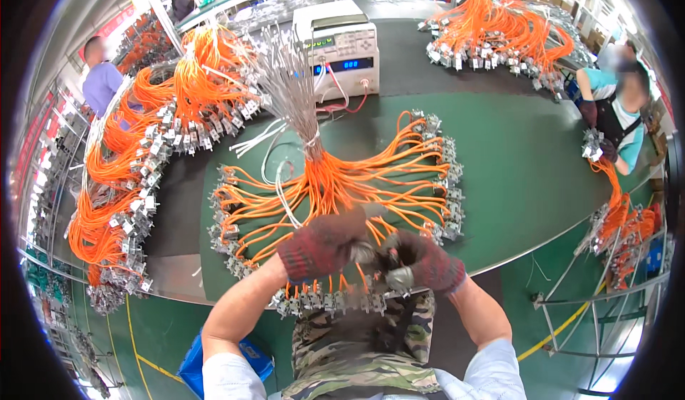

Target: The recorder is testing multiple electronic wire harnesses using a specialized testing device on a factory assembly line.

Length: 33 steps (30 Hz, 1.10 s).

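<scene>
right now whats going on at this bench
A person in dark red knit gloves works at a green-topped table. Both the left hand and right hand are closed on a small metal connector at the near edge of a fanned bundle of orange wires. A white test meter sits behind. Another gloved person handles similar wires at the right.

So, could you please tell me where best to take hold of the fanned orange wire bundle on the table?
Probably at the tied neck of the orange wire bundle, coming from above: every wire gathers there into one narrow waist, while the ends fan out loose.
</scene>
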Motion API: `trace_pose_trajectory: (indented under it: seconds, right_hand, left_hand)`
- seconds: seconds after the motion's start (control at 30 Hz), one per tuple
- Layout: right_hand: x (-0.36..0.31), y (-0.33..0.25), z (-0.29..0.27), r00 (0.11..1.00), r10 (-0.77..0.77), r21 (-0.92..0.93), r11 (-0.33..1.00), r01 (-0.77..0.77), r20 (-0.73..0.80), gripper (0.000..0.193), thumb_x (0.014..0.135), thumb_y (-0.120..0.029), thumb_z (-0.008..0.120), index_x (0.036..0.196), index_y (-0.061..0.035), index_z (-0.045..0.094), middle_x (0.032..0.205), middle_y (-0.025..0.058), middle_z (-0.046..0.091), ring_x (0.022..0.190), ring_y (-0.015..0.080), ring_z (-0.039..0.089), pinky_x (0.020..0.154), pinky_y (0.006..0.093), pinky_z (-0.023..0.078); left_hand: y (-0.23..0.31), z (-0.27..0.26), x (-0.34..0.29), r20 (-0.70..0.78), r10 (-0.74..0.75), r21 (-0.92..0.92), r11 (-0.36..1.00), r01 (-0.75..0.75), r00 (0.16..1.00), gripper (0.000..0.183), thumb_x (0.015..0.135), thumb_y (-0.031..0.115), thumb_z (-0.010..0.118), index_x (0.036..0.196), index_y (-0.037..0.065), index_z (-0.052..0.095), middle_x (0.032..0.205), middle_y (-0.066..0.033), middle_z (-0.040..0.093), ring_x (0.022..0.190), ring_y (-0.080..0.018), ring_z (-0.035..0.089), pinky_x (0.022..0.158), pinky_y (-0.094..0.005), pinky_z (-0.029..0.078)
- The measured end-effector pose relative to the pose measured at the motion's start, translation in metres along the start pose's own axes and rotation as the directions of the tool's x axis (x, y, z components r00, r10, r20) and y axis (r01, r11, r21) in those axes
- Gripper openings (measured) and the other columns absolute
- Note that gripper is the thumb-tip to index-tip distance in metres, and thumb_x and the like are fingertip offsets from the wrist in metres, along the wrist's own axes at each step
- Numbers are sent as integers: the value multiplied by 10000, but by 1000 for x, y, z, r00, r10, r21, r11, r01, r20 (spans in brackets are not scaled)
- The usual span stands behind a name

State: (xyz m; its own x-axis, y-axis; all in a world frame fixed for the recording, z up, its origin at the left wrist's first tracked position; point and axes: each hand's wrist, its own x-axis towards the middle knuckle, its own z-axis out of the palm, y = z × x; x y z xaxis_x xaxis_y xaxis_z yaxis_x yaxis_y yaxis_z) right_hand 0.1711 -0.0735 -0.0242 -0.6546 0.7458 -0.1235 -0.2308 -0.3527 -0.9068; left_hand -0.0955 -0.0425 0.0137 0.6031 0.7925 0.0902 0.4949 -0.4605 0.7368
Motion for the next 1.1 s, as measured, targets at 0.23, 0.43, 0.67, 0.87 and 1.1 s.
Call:
trace_pose_trajectory:
  seconds: [0.23, 0.43, 0.67, 0.87, 1.1]
  right_hand:
    - [-41, 2, -34, 991, 28, -12, 1000, -27, 129, 534, 812, -5, 900, 1297, -21, 676, 1186, 29, 722, 1025, 106, 629, 904, 302, 532]
    - [-51, -13, -56, 991, 15, -157, 988, 7, 137, 488, 855, -39, 873, 1312, -64, 703, 1142, 53, 726, 1016, 165, 684, 892, 359, 560]
    - [-33, -65, -90, 1000, 14, -929, 371, 13, 19, 244, 897, -103, 685, 1138, -136, 692, 924, 133, 672, 848, 348, 694, 740, 445, 555]
    - [31, -144, -134, 907, -380, -856, -515, -44, 182, 166, 941, -208, 657, 1098, -168, 690, 893, 65, 636, 868, 304, 679, 718, 447, 547]
    - [150, -201, -228, 645, -691, -880, -472, -61, 326, 168, 907, -157, 763, 1062, -135, 702, 938, 50, 700, 915, 278, 707, 746, 426, 563]
  left_hand:
    - [29, 14, 25, 71, 163, 35, 986, -166, 984, 638, 815, 95, 874, 1408, 104, 638, 964, -91, 749, 869, -374, 731, 737, -464, 570]
    - [7, 36, 55, 77, 286, 121, 948, -294, 955, 757, 766, 35, 835, 1479, 105, 590, 901, -70, 743, 834, -342, 719, 750, -476, 555]
    - [8, 68, 85, -104, 530, 627, 692, -358, 841, 444, 795, 147, 760, 1232, 116, 693, 1123, -97, 746, 1088, -305, 690, 971, -512, 544]
    - [7, 85, 124, 110, 536, 512, 691, -510, 837, 497, 876, 320, 773, 1290, 69, 662, 1266, -174, 669, 1249, -374, 606, 1088, -573, 477]
    - [-101, 73, 280, -436, -282, 118, 924, 365, 855, 616, 977, 377, 707, 1424, 1, 513, 1198, -286, 664, 1111, -472, 654, 968, -541, 517]
